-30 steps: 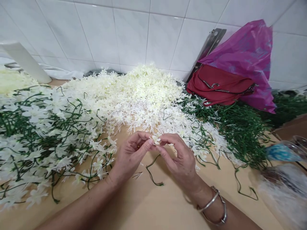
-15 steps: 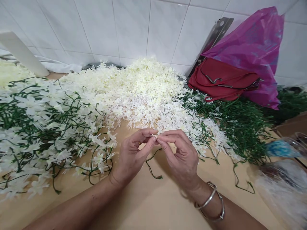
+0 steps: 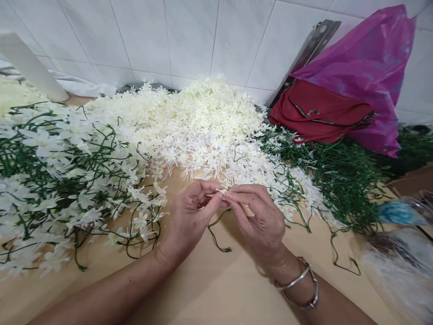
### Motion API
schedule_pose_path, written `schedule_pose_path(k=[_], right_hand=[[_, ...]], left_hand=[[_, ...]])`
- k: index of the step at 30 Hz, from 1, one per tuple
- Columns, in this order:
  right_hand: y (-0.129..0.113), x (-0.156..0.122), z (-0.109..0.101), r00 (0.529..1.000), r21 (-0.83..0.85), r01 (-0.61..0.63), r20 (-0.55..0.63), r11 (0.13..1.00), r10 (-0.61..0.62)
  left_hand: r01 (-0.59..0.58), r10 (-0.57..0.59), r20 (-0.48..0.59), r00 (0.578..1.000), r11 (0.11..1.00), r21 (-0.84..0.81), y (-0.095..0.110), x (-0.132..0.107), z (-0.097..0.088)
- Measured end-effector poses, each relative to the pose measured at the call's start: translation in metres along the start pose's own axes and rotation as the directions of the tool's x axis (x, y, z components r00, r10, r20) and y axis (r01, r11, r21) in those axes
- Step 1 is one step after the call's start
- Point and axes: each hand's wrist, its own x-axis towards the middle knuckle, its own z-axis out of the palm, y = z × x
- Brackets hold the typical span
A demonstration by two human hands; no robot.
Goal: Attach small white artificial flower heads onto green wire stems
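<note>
Flower (image 3: 223, 192) is pinched in the fingers of the left hand (image 3: 189, 216) and right hand (image 3: 260, 215), white blossoms (image 3: 216, 110) heaped beyond it, a green stem (image 3: 221, 248) nearer.

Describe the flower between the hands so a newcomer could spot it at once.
Start at the tiled wall, then drop to the pale heap. Nearer, the left hand and right hand meet. The flower is the one pinched in their fingers, its neighbours all unheld.
</note>
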Motion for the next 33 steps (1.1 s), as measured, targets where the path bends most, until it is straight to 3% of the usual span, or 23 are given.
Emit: schedule_pose_path(k=[4, 10, 16, 20, 24, 28, 33], right_hand=[[0.002, 0.002, -0.001, 0.999, -0.035, 0.036, 0.008, 0.999, -0.036], [0.005, 0.002, -0.003, 1.000, -0.006, -0.004, -0.010, 1.000, 0.004], [0.003, 0.006, -0.004, 0.999, 0.002, -0.026, 0.033, 1.000, 0.026], [-0.002, 0.009, -0.004, 0.995, 0.013, -0.084, -0.048, 0.996, 0.084], [-0.007, 0.006, 0.001, 0.999, 0.010, -0.046, 0.020, 0.999, 0.045], [-0.006, 0.002, 0.005, 0.997, -0.104, 0.008, 0.071, 0.995, 0.000], [-0.001, 0.004, 0.002, 0.997, -0.053, -0.026, 0.065, 0.998, 0.030]], left_hand=[[0.049, -0.051, -0.032, 0.998, 0.996, -0.071, 0.002, -0.003, 0.006], [0.063, -0.066, -0.021, 0.998, 0.991, -0.121, 0.000, -0.004, 0.008], [0.028, -0.027, 0.045, 0.999, 0.999, -0.015, -0.003, 0.000, -0.001], [-0.005, 0.004, 0.034, 0.999, 1.000, 0.018, 0.003, 0.003, -0.002], [0.054, -0.055, -0.011, 0.998, 0.995, -0.080, 0.003, 0.006, -0.001], [0.164, -0.158, 0.045, 0.986, 0.966, -0.199, -0.001, 0.003, 0.000], [0.144, -0.134, 0.064, 0.989, 0.970, -0.195, -0.002, 0.004, -0.001]])
